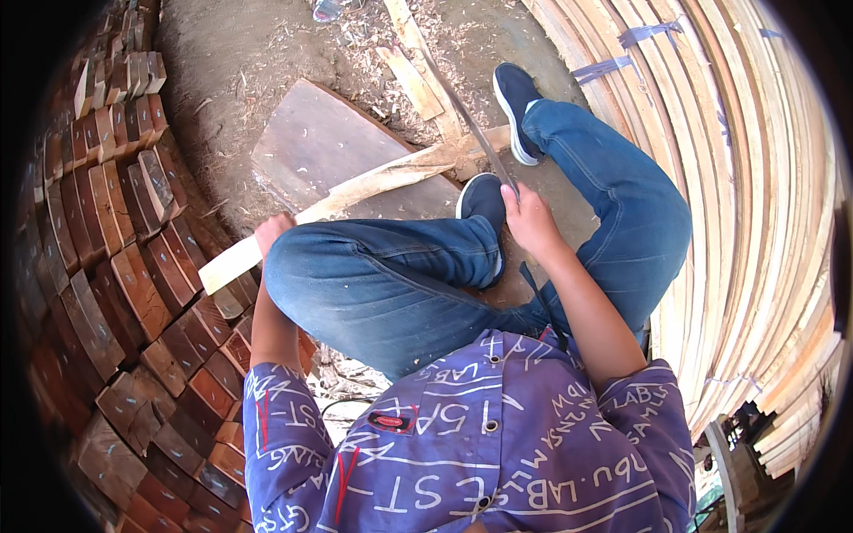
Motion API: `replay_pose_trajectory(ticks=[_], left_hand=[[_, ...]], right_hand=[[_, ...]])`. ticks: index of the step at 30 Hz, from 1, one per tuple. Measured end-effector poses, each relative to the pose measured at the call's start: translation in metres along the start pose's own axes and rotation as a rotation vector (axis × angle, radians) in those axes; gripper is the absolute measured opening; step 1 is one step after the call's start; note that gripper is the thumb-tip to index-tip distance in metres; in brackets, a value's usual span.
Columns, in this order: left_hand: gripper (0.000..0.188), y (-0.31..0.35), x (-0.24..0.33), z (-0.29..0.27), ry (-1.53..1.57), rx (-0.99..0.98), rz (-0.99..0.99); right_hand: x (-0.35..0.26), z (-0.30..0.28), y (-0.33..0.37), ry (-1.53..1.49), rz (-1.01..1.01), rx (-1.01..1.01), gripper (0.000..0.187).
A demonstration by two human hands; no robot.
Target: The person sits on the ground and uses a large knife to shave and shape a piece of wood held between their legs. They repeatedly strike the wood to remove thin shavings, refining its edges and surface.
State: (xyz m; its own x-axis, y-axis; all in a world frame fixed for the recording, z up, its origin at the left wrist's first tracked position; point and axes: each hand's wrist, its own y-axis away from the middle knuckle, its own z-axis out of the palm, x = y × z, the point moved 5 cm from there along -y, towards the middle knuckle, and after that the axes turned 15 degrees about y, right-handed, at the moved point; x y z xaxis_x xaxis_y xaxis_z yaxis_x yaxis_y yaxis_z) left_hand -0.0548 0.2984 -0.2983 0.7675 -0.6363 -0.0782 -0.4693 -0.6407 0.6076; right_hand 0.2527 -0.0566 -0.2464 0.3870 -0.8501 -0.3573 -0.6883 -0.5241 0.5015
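Note:
My left hand [274, 231], beside my bent left knee, is closed around a pale wooden strip [382, 182]. The strip slants from the stacked timber on the left up to near my right shoe, crossing above a flat brown board [329, 133] on the ground. In my right hand [531, 218] is the grip end of a machete [471, 120], its long, narrow dark blade pointing up and away to the left. The blade crosses over the strip's far end; whether they touch I cannot tell. My fingers hide its handle.
Dark reddish timber ends [133, 293] are stacked along the left. A tall bundle of pale planks [711, 178], tied with blue-purple bands, curves along the right. Wood offcuts [413, 84] and shavings lie on the dirt ahead. My shoes [482, 200] are close to the blade and strip.

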Motion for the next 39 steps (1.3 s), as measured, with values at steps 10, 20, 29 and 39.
replay_pose_trajectory(ticks=[10,20,29,39], left_hand=[[0.022,0.004,0.004,0.000,0.030,0.021,0.024],[0.022,-0.005,0.002,-0.010,0.001,-0.013,0.021],[0.022,-0.004,-0.001,-0.004,0.016,-0.029,0.001],[0.021,-0.009,0.006,-0.014,-0.009,-0.083,-0.009]], right_hand=[[-0.079,-0.100,-0.017,-0.197,-0.067,-0.138,0.040],[0.020,-0.017,-0.007,-0.266,0.403,-0.379,0.038],[-0.023,-0.044,-0.029,-0.320,-0.056,0.217,0.035],[-0.027,-0.046,-0.029,-0.579,0.298,-0.383,0.036]])
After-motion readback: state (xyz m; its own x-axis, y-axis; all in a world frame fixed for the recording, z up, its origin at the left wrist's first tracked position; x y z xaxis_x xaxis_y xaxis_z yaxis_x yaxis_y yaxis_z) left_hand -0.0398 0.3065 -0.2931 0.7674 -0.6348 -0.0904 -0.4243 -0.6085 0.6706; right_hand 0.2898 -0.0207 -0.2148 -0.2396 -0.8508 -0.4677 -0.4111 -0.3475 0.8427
